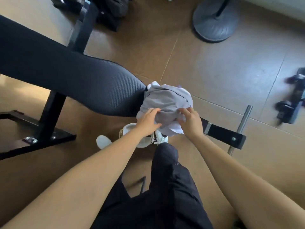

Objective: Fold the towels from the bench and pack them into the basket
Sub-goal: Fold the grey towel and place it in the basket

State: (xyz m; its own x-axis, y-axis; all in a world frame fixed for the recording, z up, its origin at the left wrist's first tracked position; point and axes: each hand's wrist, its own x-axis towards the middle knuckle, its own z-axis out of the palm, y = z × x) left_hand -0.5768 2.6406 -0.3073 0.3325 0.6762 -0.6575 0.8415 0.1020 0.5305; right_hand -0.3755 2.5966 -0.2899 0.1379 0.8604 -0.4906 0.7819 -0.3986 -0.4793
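A gray towel [166,100] sits in a soft lump on the near end of the black bench [66,75], and part of it hangs off that end. The lump is longer than it is wide. Its long way runs from the bench end toward the person. A bit of white cloth pokes out at the far tip, and more white shows at the near right corner.

The left hand [149,120] grips the near left side of the towel, with bent fingers on top and the thumb tucked under the edge. The right hand [191,123] has its fingers curled into the near right side and pinches a bunch of cloth. The two hands are close together.

Under the left hand is a white thing with a rope-like edge [127,131]. I cannot tell what it is. A white shoe [160,138] shows just below the towel. The person wears black trousers [168,187] with a tiny white mark, too small to read.

On the brown floor [214,71] far off stands a round gray fan base [216,22]. A black bag [109,10] lies beyond the bench. Blurry dumbbells [292,103] lie at the right.
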